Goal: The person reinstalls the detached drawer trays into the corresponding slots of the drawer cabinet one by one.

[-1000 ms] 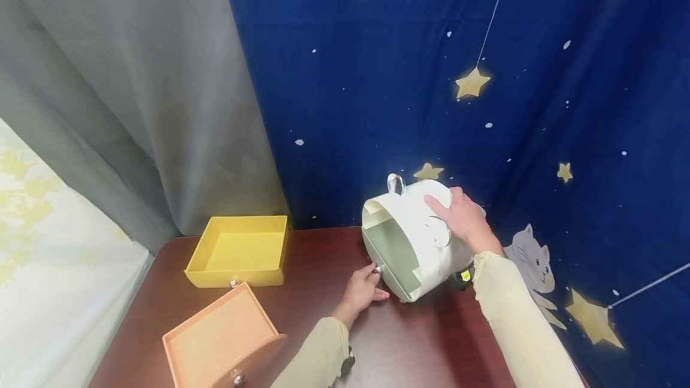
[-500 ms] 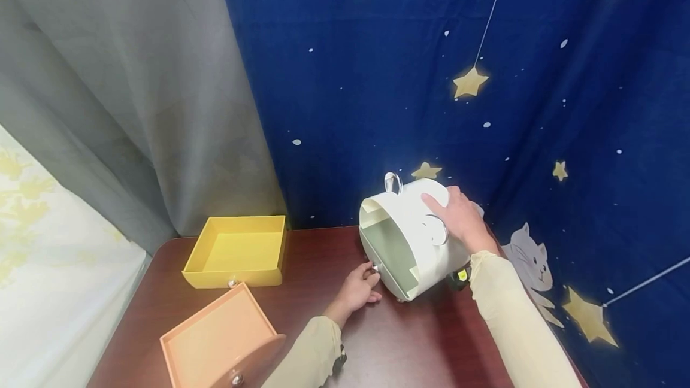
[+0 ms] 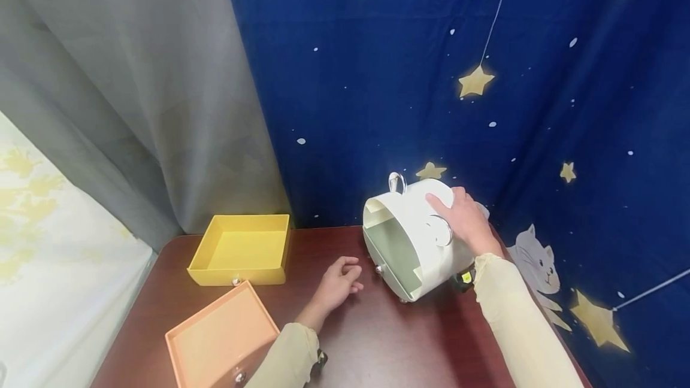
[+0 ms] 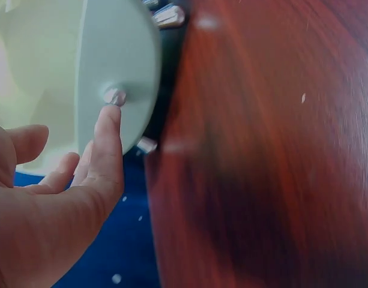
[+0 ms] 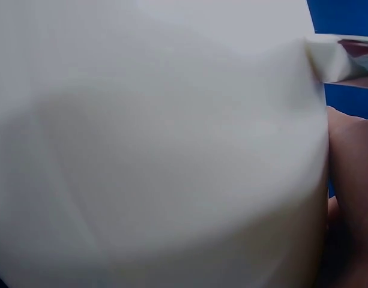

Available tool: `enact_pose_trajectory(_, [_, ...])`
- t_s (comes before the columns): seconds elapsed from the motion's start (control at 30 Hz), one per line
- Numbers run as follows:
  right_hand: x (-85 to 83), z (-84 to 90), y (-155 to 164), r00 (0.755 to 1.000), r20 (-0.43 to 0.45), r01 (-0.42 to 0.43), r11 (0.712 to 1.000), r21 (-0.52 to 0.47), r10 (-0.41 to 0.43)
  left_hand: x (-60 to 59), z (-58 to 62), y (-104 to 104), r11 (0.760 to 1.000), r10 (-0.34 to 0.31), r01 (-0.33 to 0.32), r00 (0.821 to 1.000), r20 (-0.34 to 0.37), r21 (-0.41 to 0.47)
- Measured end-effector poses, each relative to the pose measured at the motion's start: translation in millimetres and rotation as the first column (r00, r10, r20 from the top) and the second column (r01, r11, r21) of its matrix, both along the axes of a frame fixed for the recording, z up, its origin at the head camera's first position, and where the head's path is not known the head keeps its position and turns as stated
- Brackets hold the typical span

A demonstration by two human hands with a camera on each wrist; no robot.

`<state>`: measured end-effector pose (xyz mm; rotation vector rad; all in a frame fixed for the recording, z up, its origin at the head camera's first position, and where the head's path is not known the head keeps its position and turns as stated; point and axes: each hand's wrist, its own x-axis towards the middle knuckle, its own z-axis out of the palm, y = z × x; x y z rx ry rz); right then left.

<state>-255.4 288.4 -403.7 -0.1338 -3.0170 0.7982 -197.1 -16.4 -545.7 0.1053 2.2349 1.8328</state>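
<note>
Right hand (image 3: pixel 468 222) rests flat, fingers spread, on top of the white round organizer (image 3: pixel 417 238), which stands tilted at the table's (image 3: pixel 388 340) back right by the blue star curtain (image 3: pixel 485 76). Left hand (image 3: pixel 336 283) loose and open, holding nothing, just left of the green drawer (image 3: pixel 392 253) inside the organizer; in the wrist view a fingertip (image 4: pixel 108 117) looks close to the drawer's metal knob (image 4: pixel 114 96), contact unclear. Yellow drawer (image 3: pixel 239 250) and orange drawer (image 3: pixel 221 340) sit out on the table, both empty. Half a second ago the left hand was pinching the knob; now it has let go and pulled back
</note>
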Motion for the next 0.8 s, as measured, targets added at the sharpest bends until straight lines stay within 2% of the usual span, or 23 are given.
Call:
enact_pose_trajectory(0.2, [-1.3,-0.4,-1.3,1.0,0.013,-0.011,1.0,-0.003,0.011,1.3,15.0,-25.7,0.996,0.065,-0.068,0.996,-0.059,-0.052])
enact_pose_trajectory(0.3, [-1.1,-0.9,0.3,1.0,0.01,-0.011,1.0,-0.003,0.011,1.3,27.9,-38.0,0.992,0.093,-0.101,0.99,-0.107,-0.077])
enact_pose_trajectory(0.43, [-2.0,-1.9,0.2,1.0,0.004,-0.016,1.0,-0.003,0.016,0.7,47.5,-58.0,0.973,0.148,-0.175,0.973,-0.175,-0.153])
enact_pose_trajectory(0.53, [-1.8,-1.7,0.8,1.0,0.006,-0.017,1.0,-0.006,0.017,-2.1,59.0,-74.3,0.949,0.193,-0.236,0.959,-0.206,-0.209])
enact_pose_trajectory(0.63, [-1.4,-2.3,0.2,1.0,0.018,-0.012,1.0,-0.014,0.012,-5.6,66.5,-94.4,0.927,0.249,-0.298,0.943,-0.219,-0.228])
enact_pose_trajectory(0.8, [-0.5,-3.9,0.4,1.0,0.031,0.002,1.0,-0.025,-0.001,-11.8,71.0,-130.0,0.851,0.355,-0.429,0.895,-0.271,-0.301])
